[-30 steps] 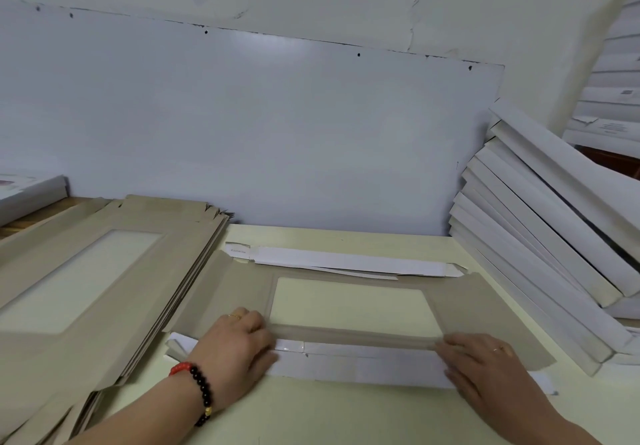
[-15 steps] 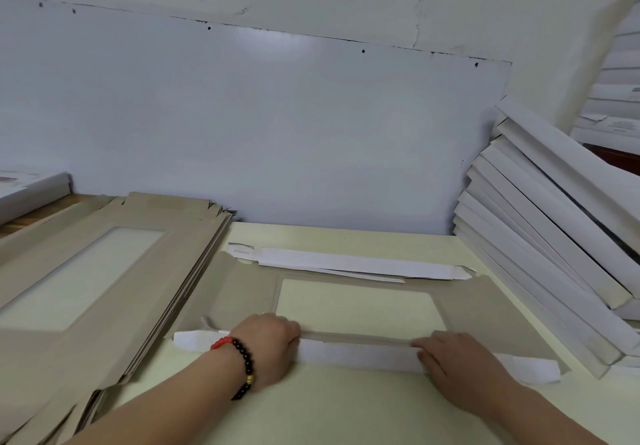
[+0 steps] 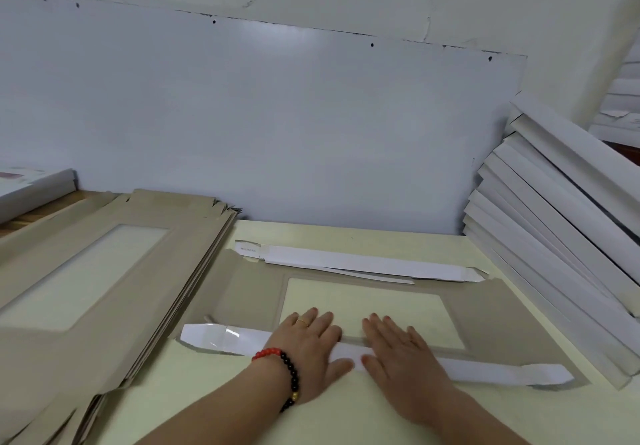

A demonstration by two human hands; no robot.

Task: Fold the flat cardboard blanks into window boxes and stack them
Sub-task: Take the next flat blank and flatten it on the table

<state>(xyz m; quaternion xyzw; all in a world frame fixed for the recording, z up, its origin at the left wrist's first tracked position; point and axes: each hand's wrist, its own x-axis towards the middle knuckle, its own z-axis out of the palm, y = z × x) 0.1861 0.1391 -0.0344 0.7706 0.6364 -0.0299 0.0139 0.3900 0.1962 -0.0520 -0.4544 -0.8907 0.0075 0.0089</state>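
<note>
Left hand grip: the left hand [image 3: 308, 344] lies flat, fingers straight and slightly spread, palm down on the folded white flap [image 3: 398, 361] of the cardboard blank [image 3: 498, 323]. It pins the flap and grasps nothing.
Right hand grip: the right hand [image 3: 398, 354] lies flat just beside the left hand, fingers straight and a little spread, pressing the same flap. The fingertips of both hands reach past the flap onto the window opening [image 3: 367, 301] of the blank.
Wrist detail: a bead bracelet [image 3: 285, 372], red and black, sits on the left wrist; a ring [image 3: 302, 322] shows on one left finger.
Cardboard blank: lies flat on the tabletop [image 3: 194, 399], grey-brown side up, with its near long flap turned over so the white side shows. Its far long flap [image 3: 360, 263] is also turned over white side up.
Blank stack: a pile of flat grey-brown blanks [image 3: 114, 292] lies left of the working blank, touching or nearly touching its left edge; which cannot be told.
Finished boxes: a leaning stack of white window boxes [image 3: 554, 230] stands right of the working blank, tilted against the wall side.
Tabletop: pale cream surface, bare in front of the working blank.
Room: a pale blue-white panel [image 3: 263, 126] is fixed to the wall behind the working blank, with small dark dots along its top edge. More white boxes [image 3: 623, 109] are stacked beyond the leaning stack. A white item [image 3: 34, 188] lies behind the blank stack; its nature cannot be told.
</note>
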